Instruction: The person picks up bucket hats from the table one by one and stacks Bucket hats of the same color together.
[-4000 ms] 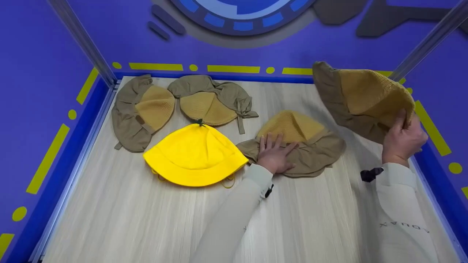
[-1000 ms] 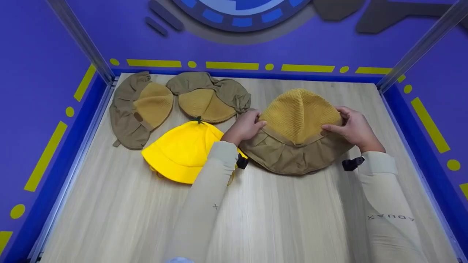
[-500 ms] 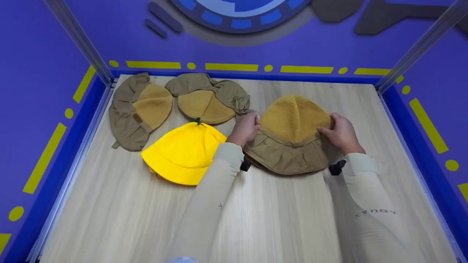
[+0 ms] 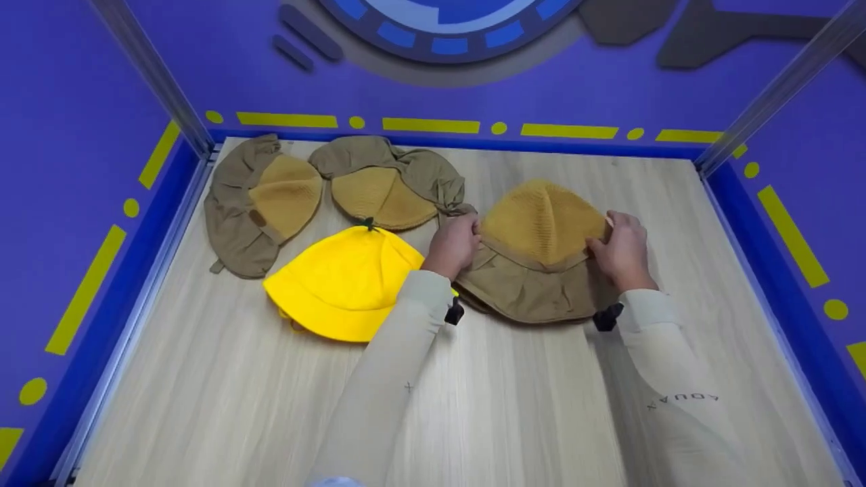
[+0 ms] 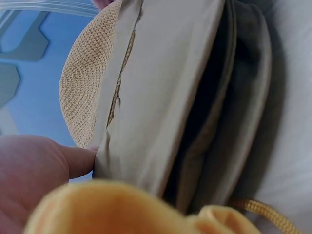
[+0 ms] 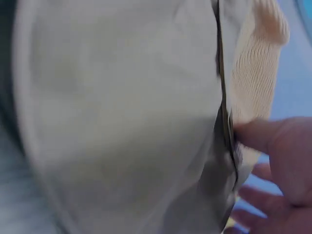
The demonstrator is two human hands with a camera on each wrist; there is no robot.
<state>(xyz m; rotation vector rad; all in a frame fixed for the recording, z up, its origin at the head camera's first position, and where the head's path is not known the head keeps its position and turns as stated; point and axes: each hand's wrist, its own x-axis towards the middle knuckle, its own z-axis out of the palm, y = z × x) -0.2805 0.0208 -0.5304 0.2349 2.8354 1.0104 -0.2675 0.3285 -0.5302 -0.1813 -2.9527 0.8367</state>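
In the head view, a sun hat with a mustard knit crown and a khaki ruffled brim is held between both hands, crown away from the person. My left hand pinches its left side where crown meets brim; the thumb presses there in the left wrist view. My right hand grips the opposite side, its thumb at the same seam. Beneath the brim, a second khaki brim shows in the left wrist view, from a hat mostly hidden under the held one.
A bright yellow hat with a green stem lies partly under the left forearm. Two more mustard-and-khaki hats, a far-left hat and a back-middle hat, lie behind it. Blue walls enclose the wooden table.
The right hand brought the raised hat from the right and laid it over the hat the left hand had rested on. Both hands then took its sides, and the right hand moved inward, narrowing it.
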